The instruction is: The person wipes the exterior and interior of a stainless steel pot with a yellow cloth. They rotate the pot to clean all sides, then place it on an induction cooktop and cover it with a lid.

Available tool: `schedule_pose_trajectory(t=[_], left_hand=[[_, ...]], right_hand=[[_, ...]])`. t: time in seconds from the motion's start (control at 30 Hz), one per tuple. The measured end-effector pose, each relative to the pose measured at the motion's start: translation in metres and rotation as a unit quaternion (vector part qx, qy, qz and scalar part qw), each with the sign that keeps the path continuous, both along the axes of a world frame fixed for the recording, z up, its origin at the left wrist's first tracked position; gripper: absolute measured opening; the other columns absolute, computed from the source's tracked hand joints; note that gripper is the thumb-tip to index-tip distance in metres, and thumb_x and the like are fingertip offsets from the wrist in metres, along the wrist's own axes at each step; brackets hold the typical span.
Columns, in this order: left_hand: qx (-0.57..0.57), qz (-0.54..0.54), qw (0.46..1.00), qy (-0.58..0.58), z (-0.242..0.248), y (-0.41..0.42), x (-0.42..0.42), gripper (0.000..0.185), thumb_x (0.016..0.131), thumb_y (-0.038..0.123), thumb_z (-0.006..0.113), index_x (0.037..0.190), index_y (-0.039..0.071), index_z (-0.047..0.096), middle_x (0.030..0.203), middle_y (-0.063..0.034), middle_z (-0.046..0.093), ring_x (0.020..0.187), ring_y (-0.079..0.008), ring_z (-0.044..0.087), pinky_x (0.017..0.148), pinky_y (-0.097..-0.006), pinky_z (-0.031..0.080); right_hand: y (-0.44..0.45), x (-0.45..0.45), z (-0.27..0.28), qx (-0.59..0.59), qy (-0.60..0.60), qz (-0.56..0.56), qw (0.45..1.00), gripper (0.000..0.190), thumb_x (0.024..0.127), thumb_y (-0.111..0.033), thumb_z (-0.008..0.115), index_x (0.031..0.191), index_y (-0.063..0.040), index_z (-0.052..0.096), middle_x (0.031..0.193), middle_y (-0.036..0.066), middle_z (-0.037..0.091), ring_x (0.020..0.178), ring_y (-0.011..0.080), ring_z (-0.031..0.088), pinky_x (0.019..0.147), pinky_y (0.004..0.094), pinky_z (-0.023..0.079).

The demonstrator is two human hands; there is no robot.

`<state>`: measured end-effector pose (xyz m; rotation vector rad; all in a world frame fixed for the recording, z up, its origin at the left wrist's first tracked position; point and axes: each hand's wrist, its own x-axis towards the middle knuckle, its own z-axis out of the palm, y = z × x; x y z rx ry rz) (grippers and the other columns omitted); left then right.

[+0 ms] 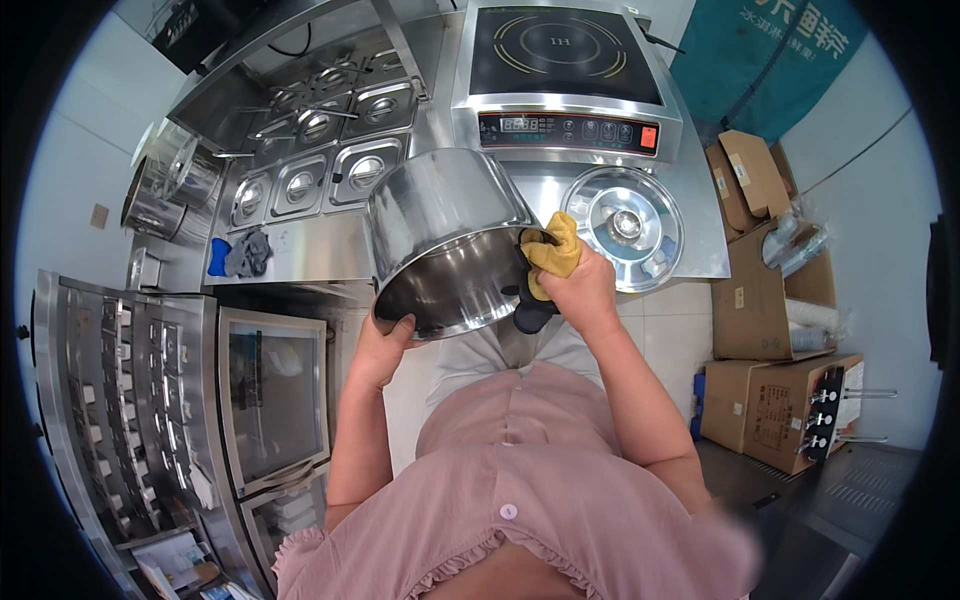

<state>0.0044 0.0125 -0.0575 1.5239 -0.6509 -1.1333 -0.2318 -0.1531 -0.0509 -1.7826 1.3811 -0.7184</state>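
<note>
A deep stainless steel pot (pixel 450 195) is tilted on its side in front of me, its mouth turned towards my body and its inside bare metal. My left hand (pixel 384 349) grips the rim at the lower left, thumb over the inner edge. In my right hand (pixel 585 289) is a bunched yellow cloth (pixel 556 251), pressed to the pot's right rim. Whether that hand also grips the rim beneath the cloth is hidden. A round steel lid (pixel 626 225) with a knob lies on the steel counter (pixel 697 240), just beyond my right hand.
An induction cooker (pixel 566 56) stands behind the pot. Several lidded steel food pans (pixel 300 184) are set into the left counter, with a grey cloth (pixel 249 253) at its front edge. Cardboard boxes (pixel 750 300) are stacked at right. A glass-door refrigerator (pixel 274 397) stands at left.
</note>
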Motion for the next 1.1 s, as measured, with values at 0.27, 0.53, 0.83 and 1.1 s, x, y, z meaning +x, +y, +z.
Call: schedule_pose_trajectory(t=[0.27, 0.53, 0.83, 1.1], left_hand=[[0.026, 0.017, 0.996, 0.086, -0.011, -0.005, -0.021, 0.04, 0.093, 0.0, 0.052, 0.134, 0.001, 0.051, 0.125, -0.012, 0.061, 0.107, -0.0254, 0.065, 0.085, -0.0415, 0.061], [-0.01, 0.072, 0.984, 0.161, -0.02, -0.017, -0.039, 0.037, 0.094, -0.002, 0.05, 0.131, 0.002, 0.051, 0.126, -0.0104, 0.06, 0.108, -0.0258, 0.065, 0.087, -0.0433, 0.06], [-0.033, 0.071, 0.982, 0.169, -0.03, -0.017, -0.057, 0.033, 0.095, 0.007, 0.061, 0.127, 0.007, 0.056, 0.119, -0.0061, 0.063, 0.106, -0.0191, 0.063, 0.084, -0.0377, 0.058], [-0.119, 0.126, 0.984, 0.044, -0.016, -0.004, -0.051, 0.037, 0.096, 0.007, 0.064, 0.13, 0.002, 0.052, 0.121, -0.0088, 0.063, 0.107, -0.0174, 0.061, 0.09, -0.0342, 0.053]], right_hand=[[-0.002, 0.0, -0.042, 0.124, -0.158, -0.007, 0.98, 0.031, 0.077, -0.014, 0.073, 0.106, -0.003, 0.069, 0.096, 0.007, 0.072, 0.084, 0.019, 0.069, 0.075, 0.0323, 0.054], [0.041, 0.028, -0.057, 0.428, -0.361, -0.047, 0.827, 0.025, 0.087, -0.012, 0.071, 0.111, -0.01, 0.065, 0.1, 0.002, 0.069, 0.091, 0.0136, 0.068, 0.073, 0.03, 0.056], [0.048, 0.033, -0.062, 0.458, -0.426, -0.083, 0.775, 0.027, 0.085, -0.008, 0.071, 0.112, -0.01, 0.064, 0.1, 0.003, 0.07, 0.085, 0.0149, 0.07, 0.065, 0.0303, 0.056], [0.027, 0.009, -0.046, 0.339, -0.382, -0.068, 0.857, 0.027, 0.08, -0.006, 0.072, 0.105, -0.006, 0.065, 0.093, 0.002, 0.069, 0.079, 0.0129, 0.067, 0.064, 0.0272, 0.052]])
